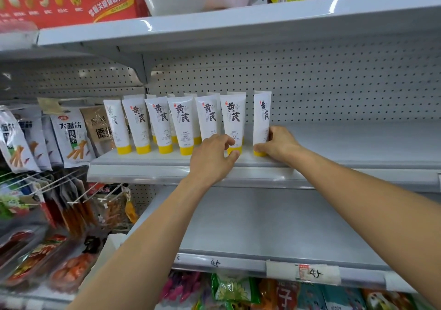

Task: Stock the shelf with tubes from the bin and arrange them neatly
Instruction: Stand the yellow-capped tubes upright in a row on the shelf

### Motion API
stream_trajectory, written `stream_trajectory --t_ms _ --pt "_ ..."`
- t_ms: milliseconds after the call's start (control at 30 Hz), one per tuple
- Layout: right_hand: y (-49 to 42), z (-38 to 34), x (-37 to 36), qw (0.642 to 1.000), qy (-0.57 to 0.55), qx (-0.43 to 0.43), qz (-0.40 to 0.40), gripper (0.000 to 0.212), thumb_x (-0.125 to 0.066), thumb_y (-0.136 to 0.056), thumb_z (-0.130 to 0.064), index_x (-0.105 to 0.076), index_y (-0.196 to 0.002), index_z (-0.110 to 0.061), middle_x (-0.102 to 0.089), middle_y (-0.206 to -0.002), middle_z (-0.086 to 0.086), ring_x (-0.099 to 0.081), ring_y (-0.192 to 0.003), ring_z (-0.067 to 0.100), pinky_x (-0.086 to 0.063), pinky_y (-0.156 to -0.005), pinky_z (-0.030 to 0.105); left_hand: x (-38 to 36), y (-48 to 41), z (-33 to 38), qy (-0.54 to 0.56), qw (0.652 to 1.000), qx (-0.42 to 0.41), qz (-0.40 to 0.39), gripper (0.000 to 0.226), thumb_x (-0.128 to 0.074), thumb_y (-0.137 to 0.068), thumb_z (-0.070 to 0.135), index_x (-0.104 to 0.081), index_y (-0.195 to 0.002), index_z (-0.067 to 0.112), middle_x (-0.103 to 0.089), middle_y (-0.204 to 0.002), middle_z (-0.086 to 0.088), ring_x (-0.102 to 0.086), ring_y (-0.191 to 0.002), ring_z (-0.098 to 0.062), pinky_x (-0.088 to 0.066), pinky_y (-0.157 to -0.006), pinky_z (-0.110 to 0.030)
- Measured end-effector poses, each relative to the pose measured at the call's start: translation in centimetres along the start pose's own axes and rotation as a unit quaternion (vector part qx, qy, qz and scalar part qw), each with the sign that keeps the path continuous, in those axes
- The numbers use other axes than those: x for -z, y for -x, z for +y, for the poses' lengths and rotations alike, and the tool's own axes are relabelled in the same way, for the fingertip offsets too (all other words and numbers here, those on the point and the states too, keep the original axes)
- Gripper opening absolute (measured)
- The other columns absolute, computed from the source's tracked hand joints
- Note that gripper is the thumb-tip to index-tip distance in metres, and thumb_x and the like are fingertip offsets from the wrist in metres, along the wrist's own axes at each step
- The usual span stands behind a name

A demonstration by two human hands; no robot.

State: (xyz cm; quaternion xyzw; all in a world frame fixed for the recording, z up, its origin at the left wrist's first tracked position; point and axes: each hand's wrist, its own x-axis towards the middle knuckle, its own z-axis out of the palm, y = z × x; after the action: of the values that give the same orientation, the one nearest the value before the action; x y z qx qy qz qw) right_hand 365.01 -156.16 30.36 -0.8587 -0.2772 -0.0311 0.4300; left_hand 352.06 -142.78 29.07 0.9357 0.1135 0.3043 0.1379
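On the middle shelf [358, 142], front edge, right end of the stock: end tube [262, 116], white with a yellow cap, standing cap-down, set apart from its neighbour by a gap.
Right hand [278, 143]: fingers curled round the lower body of the end tube, thumb low by the cap.
Next tube [232, 118]: upright, label forward. Left hand [211, 158]: fingers and thumb closed about its yellow cap.
Row of tubes [181, 121]: front rank running left, a second rank behind it, several leaning slightly.
Bin: not in view.
Step in hand, as judged: placing and squaring the newest tube.
Next move calls for: sliding the end tube left to close the gap, turning its label forward, then releasing without tipping it.
Adjacent: hanging snack packets [69, 135] to the left; pegboard [334, 83] behind.
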Motion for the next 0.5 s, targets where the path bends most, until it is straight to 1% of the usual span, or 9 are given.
stream_trajectory --t_ms 67,100,167,233,300,400,500 --pt "0.3 0.1 0.1 0.999 0.031 -0.006 0.000 0.031 -0.073 -0.076 -0.021 -0.060 -0.103 -0.013 -0.068 -0.105 0.003 -0.061 -0.093 0.021 -0.047 -0.074 0.028 0.1 0.3 0.1 -0.003 1.000 -0.001 0.005 0.032 -0.057 -0.092 0.037 -0.060 -0.120 0.022 -0.063 -0.113 0.003 -0.058 -0.105 -0.017 -0.047 -0.090 -0.038" --pt "0.7 0.2 0.1 0.999 0.044 -0.009 0.008 0.038 -0.072 -0.076 -0.025 -0.058 -0.109 -0.011 -0.067 -0.109 0.004 -0.061 -0.098 0.023 -0.048 -0.078 0.030 0.2 0.5 0.2 -0.002 1.000 -0.002 0.010 0.031 -0.057 -0.092 0.037 -0.060 -0.120 0.022 -0.063 -0.113 0.002 -0.058 -0.104 -0.018 -0.047 -0.089 -0.039" --pt "1.9 0.2 0.4 0.997 0.065 -0.002 0.049 0.048 -0.069 -0.079 -0.030 -0.052 -0.119 -0.009 -0.062 -0.116 0.006 -0.057 -0.108 0.027 -0.047 -0.083 0.034 0.4 1.3 0.4 0.006 0.999 -0.001 0.035 0.029 -0.057 -0.092 0.035 -0.061 -0.118 0.022 -0.063 -0.109 0.004 -0.058 -0.103 -0.017 -0.048 -0.088 -0.039" --pt "3.6 0.3 0.8 0.989 0.101 0.040 0.096 0.045 -0.064 -0.083 -0.031 -0.050 -0.121 -0.010 -0.059 -0.120 0.007 -0.053 -0.112 0.028 -0.047 -0.089 0.040 0.6 2.6 0.7 0.014 0.997 0.006 0.070 0.025 -0.056 -0.092 0.033 -0.062 -0.115 0.026 -0.063 -0.104 0.008 -0.058 -0.098 -0.014 -0.049 -0.082 -0.036" --pt "5.6 0.4 1.0 0.978 0.143 0.104 0.113 0.040 -0.060 -0.086 -0.028 -0.052 -0.122 -0.014 -0.058 -0.119 0.005 -0.051 -0.112 0.025 -0.046 -0.088 0.040 0.8 4.2 1.0 0.018 0.995 0.019 0.092 0.022 -0.054 -0.091 0.033 -0.061 -0.112 0.029 -0.062 -0.100 0.012 -0.056 -0.094 -0.011 -0.049 -0.076 -0.033" --pt "8.9 0.8 0.8 0.961 0.177 0.185 0.104 0.035 -0.060 -0.087 -0.024 -0.053 -0.121 -0.017 -0.060 -0.115 0.003 -0.052 -0.109 0.024 -0.044 -0.088 0.040 0.6 7.0 1.1 0.022 0.995 0.046 0.088 0.022 -0.055 -0.091 0.035 -0.059 -0.112 0.032 -0.061 -0.099 0.014 -0.057 -0.091 -0.010 -0.048 -0.076 -0.032" --pt "11.9 1.3 -0.6 0.949 0.197 0.234 0.072 0.035 -0.060 -0.086 -0.022 -0.054 -0.120 -0.017 -0.060 -0.117 0.002 -0.052 -0.109 0.023 -0.043 -0.090 0.040 0.0 10.3 0.2 0.015 0.995 0.076 0.059 0.023 -0.056 -0.091 0.037 -0.059 -0.113 0.032 -0.061 -0.097 0.014 -0.058 -0.088 -0.010 -0.047 -0.073 -0.030"
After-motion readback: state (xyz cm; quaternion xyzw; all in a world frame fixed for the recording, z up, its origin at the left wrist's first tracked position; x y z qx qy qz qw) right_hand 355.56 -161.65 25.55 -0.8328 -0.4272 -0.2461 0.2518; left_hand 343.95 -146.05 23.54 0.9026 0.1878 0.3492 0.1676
